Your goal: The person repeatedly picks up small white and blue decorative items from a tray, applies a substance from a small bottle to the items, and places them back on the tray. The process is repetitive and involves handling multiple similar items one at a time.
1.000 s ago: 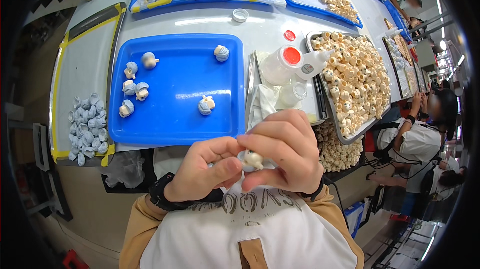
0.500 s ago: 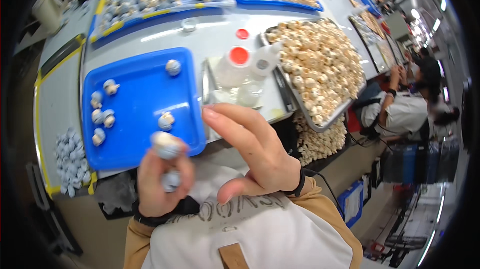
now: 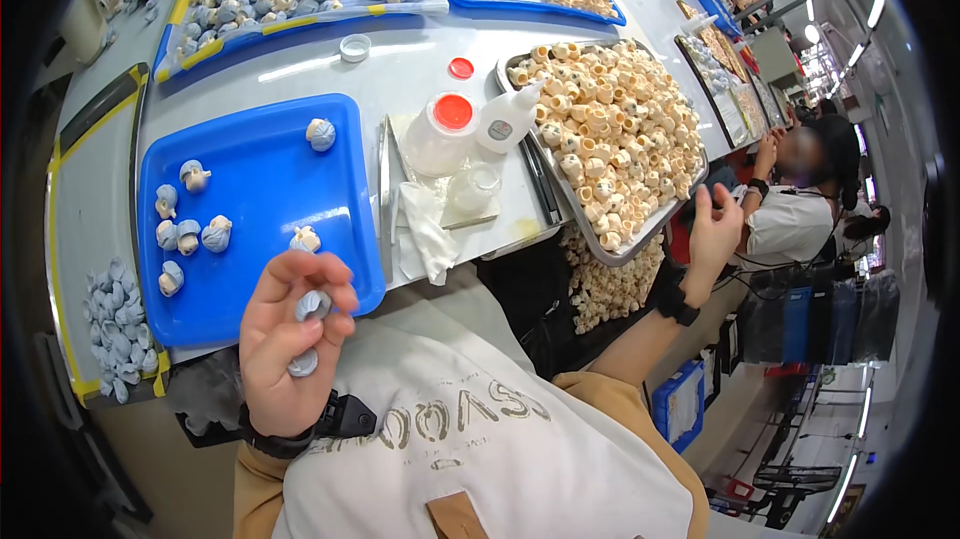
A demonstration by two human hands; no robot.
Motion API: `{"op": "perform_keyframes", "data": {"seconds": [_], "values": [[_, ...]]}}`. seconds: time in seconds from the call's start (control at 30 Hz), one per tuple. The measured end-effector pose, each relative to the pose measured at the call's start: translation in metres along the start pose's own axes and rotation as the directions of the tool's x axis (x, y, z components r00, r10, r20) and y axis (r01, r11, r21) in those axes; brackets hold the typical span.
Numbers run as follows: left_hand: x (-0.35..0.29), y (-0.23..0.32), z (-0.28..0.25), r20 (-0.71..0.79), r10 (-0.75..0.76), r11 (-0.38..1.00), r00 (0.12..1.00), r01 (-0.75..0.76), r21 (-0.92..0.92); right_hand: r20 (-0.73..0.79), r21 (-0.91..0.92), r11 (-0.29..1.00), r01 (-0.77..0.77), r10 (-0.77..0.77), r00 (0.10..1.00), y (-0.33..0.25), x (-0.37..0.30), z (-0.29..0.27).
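Observation:
My left hand (image 3: 285,354), just in front of the blue tray (image 3: 268,314), is closed round two small blue-grey pleated caps. One cap (image 3: 312,306) sits between the fingertips, the other cap (image 3: 303,363) lower against the palm. My right hand (image 3: 715,234) is at the right edge of the metal tray (image 3: 640,247), its fingers apart and slightly curled, with nothing visible in them. Hollow cream-coloured pieces (image 3: 610,139) are heaped in that metal tray. Several cream pieces with blue-grey caps on, such as a capped piece (image 3: 216,232), lie spread in the blue tray.
Loose blue-grey caps (image 3: 120,329) are piled at the left. Between the trays stand a red-topped bottle (image 3: 440,139), a nozzle bottle (image 3: 507,119), a small jar (image 3: 472,187), tweezers (image 3: 385,179) and a white cloth (image 3: 428,229). Farther back is a yellow-taped tray (image 3: 300,14). A co-worker (image 3: 795,224) sits at the right.
The capped piece from my left hand now lies in the blue tray's middle left. My right hand has moved right, from beside the blue tray to the metal tray's edge.

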State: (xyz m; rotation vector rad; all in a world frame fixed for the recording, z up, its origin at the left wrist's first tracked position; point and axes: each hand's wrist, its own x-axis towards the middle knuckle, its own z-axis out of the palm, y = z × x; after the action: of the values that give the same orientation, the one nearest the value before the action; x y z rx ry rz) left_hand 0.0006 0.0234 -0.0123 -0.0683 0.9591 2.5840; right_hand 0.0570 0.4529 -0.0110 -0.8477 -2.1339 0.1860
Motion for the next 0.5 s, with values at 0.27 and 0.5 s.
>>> {"op": "perform_keyframes", "data": {"seconds": [0.27,0.5], "values": [[0.0,0.003,-0.014,0.434,-0.214,0.97,0.875,0.139,0.198,0.07,-0.071,0.997,0.013,-0.008,0.998,0.019,-0.005,0.023],[-0.002,-0.002,-0.007,0.323,-0.157,0.964,0.933,0.074,0.255,0.129,0.735,0.669,-0.111,0.023,0.991,-0.08,-0.039,-0.017]]}}
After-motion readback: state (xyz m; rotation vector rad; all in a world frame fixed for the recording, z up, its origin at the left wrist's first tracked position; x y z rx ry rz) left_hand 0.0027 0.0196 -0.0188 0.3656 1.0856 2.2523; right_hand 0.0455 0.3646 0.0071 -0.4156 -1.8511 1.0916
